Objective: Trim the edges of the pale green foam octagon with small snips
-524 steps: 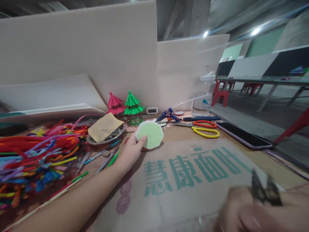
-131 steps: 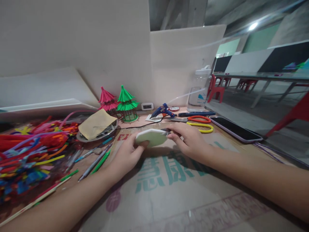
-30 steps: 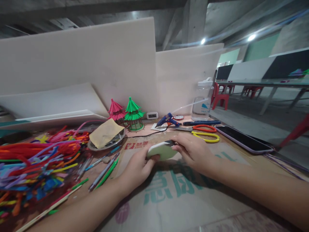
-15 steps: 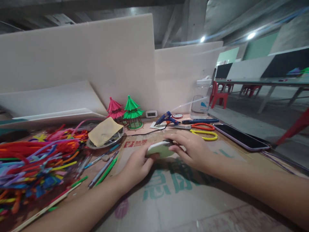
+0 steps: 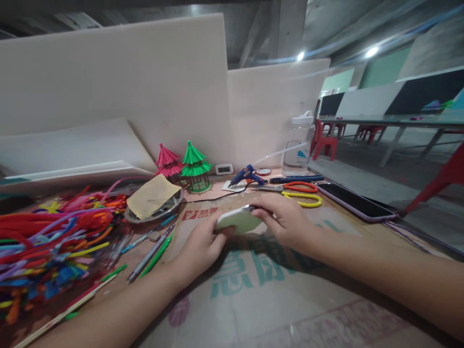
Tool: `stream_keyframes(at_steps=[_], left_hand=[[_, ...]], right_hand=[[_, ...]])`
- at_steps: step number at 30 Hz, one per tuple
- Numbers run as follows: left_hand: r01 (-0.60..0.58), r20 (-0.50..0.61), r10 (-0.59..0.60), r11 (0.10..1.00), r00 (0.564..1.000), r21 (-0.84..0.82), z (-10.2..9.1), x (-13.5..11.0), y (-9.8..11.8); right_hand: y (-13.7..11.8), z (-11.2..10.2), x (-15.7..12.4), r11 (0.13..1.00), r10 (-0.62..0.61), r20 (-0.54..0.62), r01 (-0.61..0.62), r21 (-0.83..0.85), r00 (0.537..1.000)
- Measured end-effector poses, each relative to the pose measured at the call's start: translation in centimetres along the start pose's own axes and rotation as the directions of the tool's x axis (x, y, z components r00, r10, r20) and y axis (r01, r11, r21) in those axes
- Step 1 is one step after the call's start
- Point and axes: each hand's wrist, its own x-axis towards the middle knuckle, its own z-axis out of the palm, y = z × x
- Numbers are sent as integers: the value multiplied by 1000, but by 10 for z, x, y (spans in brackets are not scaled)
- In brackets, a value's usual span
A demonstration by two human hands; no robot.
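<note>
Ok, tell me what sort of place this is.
Likely a craft workshop: a blue glue gun, a heap of colourful fuzzy stems and a green tiered-roof model suggest it.

Clear bottle [image 5: 296,162] upright before pale panel [image 5: 268,106]; phone [image 5: 357,202] lying flat, screen up; red chair [image 5: 327,141] near far table [image 5: 377,120].

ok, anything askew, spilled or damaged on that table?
Nothing clearly spilled or damaged. Mildly askew: the yellowish sheet lies slanted across the metal dish, partly covering its contents. Beside it, the pipe cleaners form a jumbled heap. The pale green disc in the left hand looks intact where visible.
</note>
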Motion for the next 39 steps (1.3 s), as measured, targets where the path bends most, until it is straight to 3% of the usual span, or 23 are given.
stream_keyframes(at_steps=[5,8,14,22,39], left_hand=[[47,-51,-47,999,998,-7,-3,2,3],[31,-83,-33,999,996,-23,-3,3,-1],[35,-102,-41,998,994,-56,-1,3,-10],[28,-80,-30,999,996,-20,-2,2,-8],[-6,-48,5,999,999,-38,-1,1,-18]], right_hand=[[15,6,-6,971,219,-82,-209,118,972],[16,9,-12,983,155,-87,-145,113,984],[1,5,-13,997,-68,13,68,49,998],[2,3,-11,996,-91,6,92,-21,996],[6,0,-9,987,-160,18,160,-10,987]])
